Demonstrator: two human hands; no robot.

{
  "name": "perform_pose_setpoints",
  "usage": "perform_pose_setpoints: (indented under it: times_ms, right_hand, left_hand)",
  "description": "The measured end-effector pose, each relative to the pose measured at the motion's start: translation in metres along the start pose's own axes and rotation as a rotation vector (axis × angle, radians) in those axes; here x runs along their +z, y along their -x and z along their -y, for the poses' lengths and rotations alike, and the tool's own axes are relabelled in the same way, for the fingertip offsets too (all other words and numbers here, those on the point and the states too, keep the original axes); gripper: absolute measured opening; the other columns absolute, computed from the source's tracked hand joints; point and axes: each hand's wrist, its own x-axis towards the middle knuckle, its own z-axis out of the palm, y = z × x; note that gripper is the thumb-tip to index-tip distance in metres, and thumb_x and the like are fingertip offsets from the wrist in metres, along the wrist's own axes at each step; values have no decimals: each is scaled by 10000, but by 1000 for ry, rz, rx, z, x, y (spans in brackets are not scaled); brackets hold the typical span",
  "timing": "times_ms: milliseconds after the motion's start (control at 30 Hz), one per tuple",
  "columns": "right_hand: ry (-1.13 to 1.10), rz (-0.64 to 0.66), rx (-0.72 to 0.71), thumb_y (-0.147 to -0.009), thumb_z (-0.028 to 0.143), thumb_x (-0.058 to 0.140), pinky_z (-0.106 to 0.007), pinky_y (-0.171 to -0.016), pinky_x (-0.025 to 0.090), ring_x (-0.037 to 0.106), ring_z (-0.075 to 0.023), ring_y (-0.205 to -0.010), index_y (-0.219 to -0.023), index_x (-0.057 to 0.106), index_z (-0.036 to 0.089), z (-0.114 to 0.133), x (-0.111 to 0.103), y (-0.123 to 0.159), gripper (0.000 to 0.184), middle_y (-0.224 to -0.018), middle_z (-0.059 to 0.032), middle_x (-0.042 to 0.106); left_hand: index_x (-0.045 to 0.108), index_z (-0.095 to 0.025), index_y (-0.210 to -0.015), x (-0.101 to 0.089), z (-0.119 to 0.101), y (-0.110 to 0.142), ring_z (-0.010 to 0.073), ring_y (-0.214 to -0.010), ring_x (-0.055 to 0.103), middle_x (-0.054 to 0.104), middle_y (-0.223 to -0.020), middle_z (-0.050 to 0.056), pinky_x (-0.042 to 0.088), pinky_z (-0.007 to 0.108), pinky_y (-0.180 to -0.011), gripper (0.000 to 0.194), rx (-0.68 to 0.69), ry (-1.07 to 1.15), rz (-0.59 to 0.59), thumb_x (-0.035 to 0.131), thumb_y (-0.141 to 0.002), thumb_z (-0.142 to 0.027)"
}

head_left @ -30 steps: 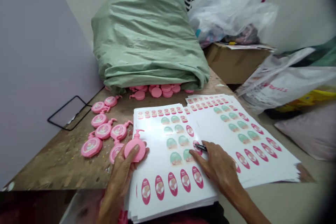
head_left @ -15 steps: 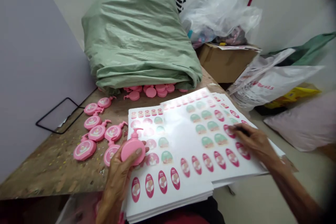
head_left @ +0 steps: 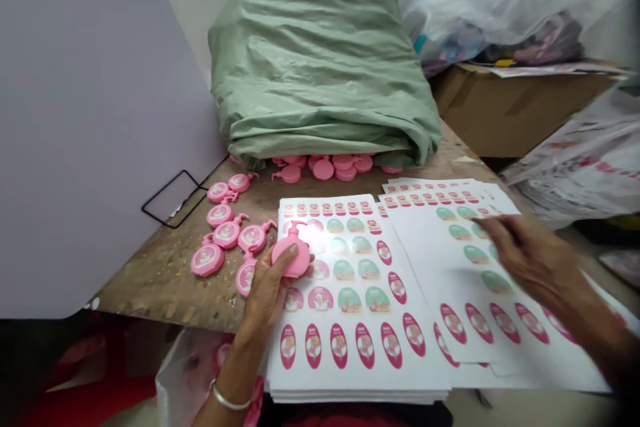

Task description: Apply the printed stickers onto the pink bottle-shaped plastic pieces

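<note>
A small pink pump bottle (head_left: 291, 259) is gripped in the left hand (head_left: 267, 300), just above the left edge of a stack of label sheets (head_left: 357, 363). The fingers are closed round its back and the thumb is laid across its face, so that the bottle is kept steady with its spout pointing away from the body. The left forearm is brought in from the bottom edge, with a silver bangle (head_left: 230, 403) at the wrist.

The right arm is extended in from the right edge, and the right hand (head_left: 530, 260) is held over a second stack of label sheets (head_left: 480, 347), which overlaps the first. That hand is blurred, so its grip cannot be made out, and whether anything is held in it cannot be told.

Labelled pink bottles (head_left: 227, 235) are laid face up on the wooden table (head_left: 150, 287), within easy reach of the left hand. Plain pink bottles (head_left: 325, 169) are heaped at the foot of a green sack (head_left: 320, 60).
</note>
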Motion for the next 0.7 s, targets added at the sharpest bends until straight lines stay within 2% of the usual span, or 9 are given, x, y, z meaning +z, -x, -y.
perform_pose_setpoints:
  times_ms: [33, 100, 133, 200, 300, 400, 533, 700]
  right_hand:
    - [-71, 68, 4, -906, 575, 443, -346, -531, 413, 564, -187, -561, -775, 606, 242, 27, 20, -4, 393, -680, -61, 646]
    - [-184, 282, -72, -916, 506, 473, -326, -606, 453, 583, -178, -639, -789, 589, 223, 75, 65, -11, 331, -735, -40, 662]
    - [-192, 311, -125, -922, 457, 481, -311, -612, 447, 573, -168, -637, -782, 577, 220, 94, 88, -14, 292, -727, -29, 657]
    - [-90, 258, -223, -923, 372, 493, -302, -651, 426, 577, -169, -686, -799, 584, 219, 119, 129, -19, 217, -747, -21, 671]
    - [-4, 209, -276, -904, 302, 525, -335, -745, 383, 575, -202, -782, -846, 611, 212, 130, 167, -23, 137, -812, -43, 695]
    - [54, 189, -312, -905, 273, 515, -355, -769, 330, 546, -220, -800, -836, 617, 199, 126, 179, -22, 144, -826, -61, 697]
    - [100, 180, -337, -915, 262, 494, -356, -768, 290, 519, -219, -803, -828, 619, 192, 124, 178, -15, 167, -816, -61, 686]
    - [86, 184, -311, -900, 261, 511, -349, -756, 296, 520, -214, -785, -800, 612, 196, 122, 179, -13, 156, -766, -47, 667]
  left_hand:
    - [618, -103, -1030, 2, 0, -5, 195, -752, 712, 721, -902, 93, 594, 264, -620, 388, 0, 6, 4, 788, -716, -255]
    - [608, -107, -1034, 6, 0, -17, 204, -747, 717, 718, -906, 95, 598, 279, -621, 410, -2, 18, 10, 795, -701, -256]
    - [606, -109, -1027, 7, 1, -23, 207, -746, 719, 717, -916, 96, 602, 286, -630, 414, -2, 27, 12, 799, -693, -260]
    - [608, -111, -1006, 8, 4, -34, 207, -742, 722, 713, -932, 98, 608, 297, -648, 416, 1, 46, 18, 807, -676, -269]
    - [609, -108, -998, 6, 8, -47, 203, -728, 721, 705, -925, 95, 605, 280, -624, 425, 14, 47, 22, 811, -669, -287]
    - [602, -121, -1019, 1, 12, -53, 206, -739, 722, 694, -927, 84, 607, 281, -624, 440, 24, 29, 18, 802, -687, -330]
    - [594, -149, -1075, -6, 18, -57, 219, -807, 722, 683, -1002, 91, 618, 325, -689, 461, 40, -4, 43, 781, -721, -378]
    - [614, -146, -1072, -8, 22, -59, 230, -835, 717, 673, -1043, 112, 618, 348, -713, 448, 70, -44, 70, 752, -749, -423]
